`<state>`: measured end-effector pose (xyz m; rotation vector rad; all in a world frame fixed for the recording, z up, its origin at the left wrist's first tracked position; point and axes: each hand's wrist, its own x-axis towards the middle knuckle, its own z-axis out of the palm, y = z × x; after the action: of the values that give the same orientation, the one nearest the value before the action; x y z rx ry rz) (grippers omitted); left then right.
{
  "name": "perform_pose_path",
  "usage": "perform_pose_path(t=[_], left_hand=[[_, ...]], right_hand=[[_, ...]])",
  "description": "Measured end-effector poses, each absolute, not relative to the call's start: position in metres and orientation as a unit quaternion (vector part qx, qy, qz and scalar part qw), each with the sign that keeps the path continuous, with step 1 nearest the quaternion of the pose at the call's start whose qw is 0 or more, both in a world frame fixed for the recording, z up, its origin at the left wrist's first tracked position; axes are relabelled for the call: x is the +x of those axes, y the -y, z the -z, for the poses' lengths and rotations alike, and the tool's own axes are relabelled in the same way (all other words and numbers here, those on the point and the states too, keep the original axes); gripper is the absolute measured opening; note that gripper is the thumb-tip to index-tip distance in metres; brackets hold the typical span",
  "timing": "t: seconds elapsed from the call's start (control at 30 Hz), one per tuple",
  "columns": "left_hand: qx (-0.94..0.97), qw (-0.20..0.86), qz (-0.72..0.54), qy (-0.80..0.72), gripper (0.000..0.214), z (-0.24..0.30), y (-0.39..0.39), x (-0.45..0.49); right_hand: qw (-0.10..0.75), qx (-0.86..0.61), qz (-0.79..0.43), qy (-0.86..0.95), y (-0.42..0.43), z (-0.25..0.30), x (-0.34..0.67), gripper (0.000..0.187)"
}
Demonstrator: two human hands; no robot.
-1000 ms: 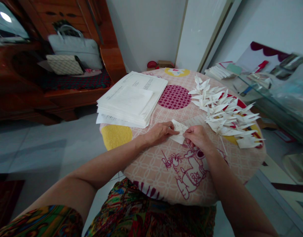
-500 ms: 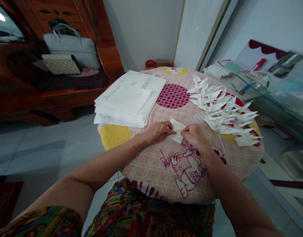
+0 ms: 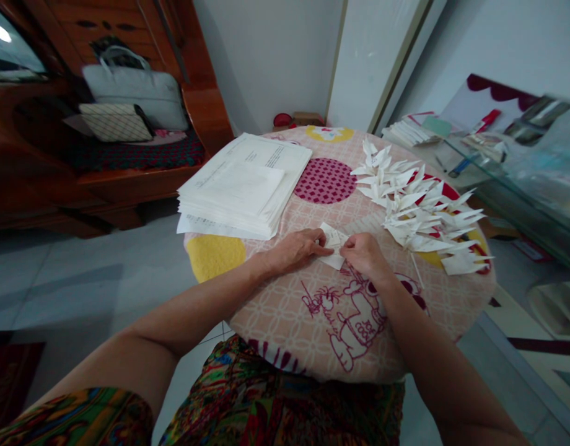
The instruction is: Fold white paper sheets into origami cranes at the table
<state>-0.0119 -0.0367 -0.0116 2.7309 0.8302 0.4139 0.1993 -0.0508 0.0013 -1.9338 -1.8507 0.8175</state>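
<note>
A small piece of white paper (image 3: pixel 333 238), folded and printed on its face, lies flat on the cloth-covered round table (image 3: pixel 285 310). My left hand (image 3: pixel 301 248) presses on its left side, with fingers bent together on the edge. On the opposite side, my right hand (image 3: pixel 365 253) pinches the paper's right edge between thumb and fingers. Both hands rest low at the tabletop, and they hide parts of the paper's edges. To the right of my right hand spreads a heap of pointed folded paper pieces (image 3: pixel 408 201).
A tall stack of printed sheets (image 3: pixel 233 183) stands at the table's back left. A thin white stick (image 3: pixel 417 271) lies near the folded pieces. Beyond the right edge is a glass shelf (image 3: pixel 499 192) with clutter. A wooden bench (image 3: pixel 150 179) holds a grey bag (image 3: pixel 136 93).
Almost nothing differs. My left fingers have shifted very slightly on the paper; the paper and my right hand stay in place.
</note>
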Motion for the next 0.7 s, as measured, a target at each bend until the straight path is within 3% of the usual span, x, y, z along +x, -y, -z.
perform_pose_path(t=[0.17,0.43,0.63,0.7], left_hand=[[0.952,0.081,-0.123,-0.269,0.042,0.015,0.036,-0.010],[0.959,0.049,-0.104,-0.258,0.039,0.017,0.035,-0.011],[0.961,0.044,-0.111,-0.251,0.042,0.017,0.034,-0.011],[0.958,0.056,-0.132,-0.250,0.040,0.019,0.034,-0.011]], right_hand=[[0.175,-0.673,-0.395,0.600,0.053,-0.011,0.198,0.018],[0.166,-0.675,-0.423,0.581,0.059,-0.016,0.209,0.017],[0.343,-0.592,-0.421,0.596,0.056,-0.013,0.203,0.001],[0.355,-0.551,-0.416,0.629,0.053,-0.008,0.195,0.006]])
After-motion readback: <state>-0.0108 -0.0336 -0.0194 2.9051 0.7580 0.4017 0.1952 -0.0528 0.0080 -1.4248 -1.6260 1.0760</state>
